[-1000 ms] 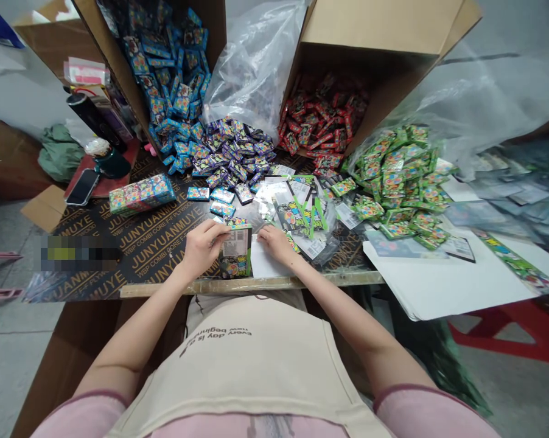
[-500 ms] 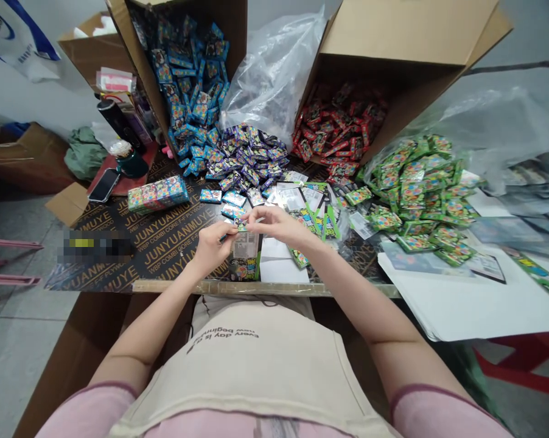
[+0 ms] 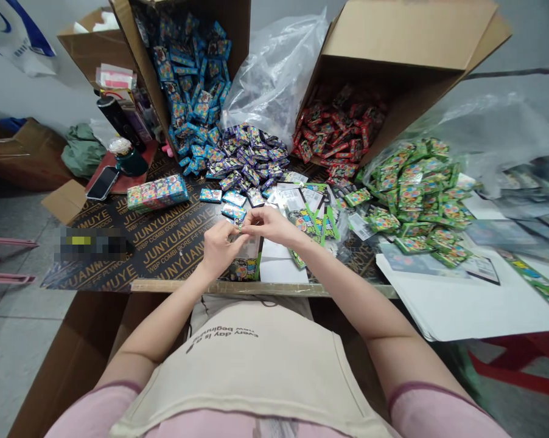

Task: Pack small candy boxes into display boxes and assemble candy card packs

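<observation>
My left hand (image 3: pixel 220 248) and my right hand (image 3: pixel 269 225) meet near the table's front edge, thumbs and fingertips pinched together. Between them is a small packet, almost wholly hidden by the fingers. Just below the hands stands a clear pouch or box with green and black print (image 3: pixel 244 268); its upper part is covered by my hands. Beyond my fingertips lie a few loose blue packets (image 3: pixel 233 211). White paper (image 3: pixel 277 267) and flat green-and-black printed cards (image 3: pixel 320 220) are to the right of my right hand.
Cardboard boxes hold blue packets (image 3: pixel 201 103) and red packets (image 3: pixel 342 134). Purple packets (image 3: pixel 249 158) are heaped between them, with green packets (image 3: pixel 416 188) at right. A wrapped multicoloured bundle (image 3: pixel 158 193), a phone (image 3: pixel 103 183) and a lidded jar (image 3: pixel 131 158) stand left.
My left hand has moved slightly right and its fingers have closed in against the right hand's. The small packet, partly visible before, is now mostly covered.
</observation>
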`<action>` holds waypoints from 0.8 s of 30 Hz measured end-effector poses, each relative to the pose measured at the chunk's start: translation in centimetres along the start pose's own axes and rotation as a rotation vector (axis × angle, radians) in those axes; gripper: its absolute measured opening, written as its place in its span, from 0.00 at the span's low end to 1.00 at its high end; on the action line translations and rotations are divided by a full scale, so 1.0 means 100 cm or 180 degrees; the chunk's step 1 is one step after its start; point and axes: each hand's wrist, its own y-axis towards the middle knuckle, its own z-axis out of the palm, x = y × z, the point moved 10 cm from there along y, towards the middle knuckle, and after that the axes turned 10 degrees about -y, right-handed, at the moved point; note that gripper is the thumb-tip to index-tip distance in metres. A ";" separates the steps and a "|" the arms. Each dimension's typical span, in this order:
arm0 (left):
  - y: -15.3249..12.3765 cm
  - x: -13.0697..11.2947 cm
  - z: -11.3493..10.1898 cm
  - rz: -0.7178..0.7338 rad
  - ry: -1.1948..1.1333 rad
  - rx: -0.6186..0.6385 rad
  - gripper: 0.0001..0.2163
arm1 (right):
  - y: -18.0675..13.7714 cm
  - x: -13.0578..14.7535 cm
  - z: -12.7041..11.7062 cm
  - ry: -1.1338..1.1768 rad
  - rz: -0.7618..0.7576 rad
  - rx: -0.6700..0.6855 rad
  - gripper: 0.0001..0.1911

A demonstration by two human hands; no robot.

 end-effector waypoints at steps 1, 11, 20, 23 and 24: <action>0.000 0.001 0.002 0.0005 0.0028 0.0002 0.11 | -0.001 -0.003 -0.001 0.0087 0.0030 -0.0127 0.13; -0.001 0.018 -0.031 -0.0741 0.0035 0.0649 0.12 | -0.028 -0.071 -0.041 -0.1317 0.0524 -0.1241 0.12; -0.038 0.101 -0.107 -0.1382 0.1425 0.1362 0.19 | -0.050 -0.143 -0.016 -0.2628 0.0792 -0.0698 0.06; -0.037 0.099 -0.098 -0.1074 0.1802 0.1318 0.27 | -0.049 -0.135 -0.011 -0.2716 0.0660 -0.0714 0.04; -0.039 0.097 -0.082 -0.0969 0.1596 0.1503 0.28 | -0.048 -0.133 -0.009 -0.2729 0.0627 -0.0688 0.04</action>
